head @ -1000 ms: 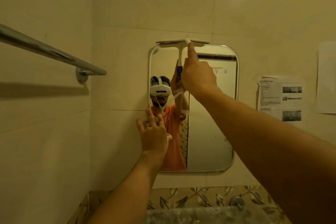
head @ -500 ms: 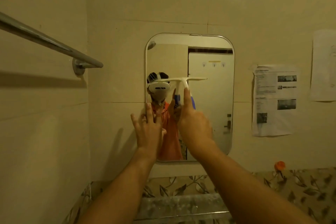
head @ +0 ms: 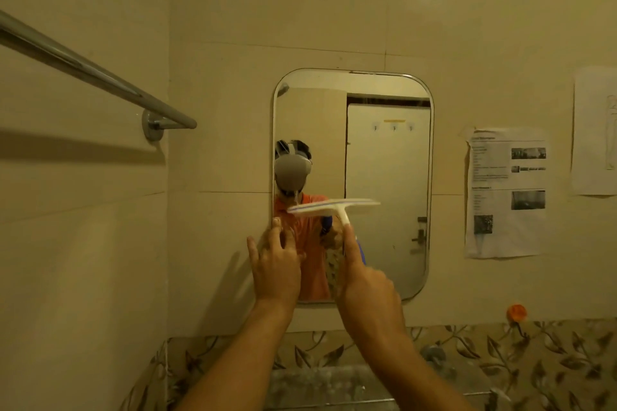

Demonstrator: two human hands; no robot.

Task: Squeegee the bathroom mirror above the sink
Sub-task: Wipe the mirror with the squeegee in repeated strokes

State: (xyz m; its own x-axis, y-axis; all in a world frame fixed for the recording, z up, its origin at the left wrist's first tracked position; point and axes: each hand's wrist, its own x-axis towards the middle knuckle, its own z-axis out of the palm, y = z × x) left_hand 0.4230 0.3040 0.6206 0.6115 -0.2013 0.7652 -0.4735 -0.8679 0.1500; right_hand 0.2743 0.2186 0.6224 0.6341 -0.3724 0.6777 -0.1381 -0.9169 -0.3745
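A rounded rectangular mirror hangs on the beige tiled wall. My right hand grips the handle of a white squeegee, forefinger stretched up along the handle. Its blade lies level across the mirror's lower half, just above the hand. My left hand rests flat with fingers spread at the mirror's lower left edge. The mirror reflects a person in an orange shirt wearing a headset.
A chrome towel bar juts from the left wall at head height. Printed papers are stuck to the wall right of the mirror. Below are leaf-patterned tiles, an orange object and a metal sink ledge.
The squeegee has been drawn from the mirror's top edge down to its lower half. My left hand stayed at the left edge, and the camera tilted a little.
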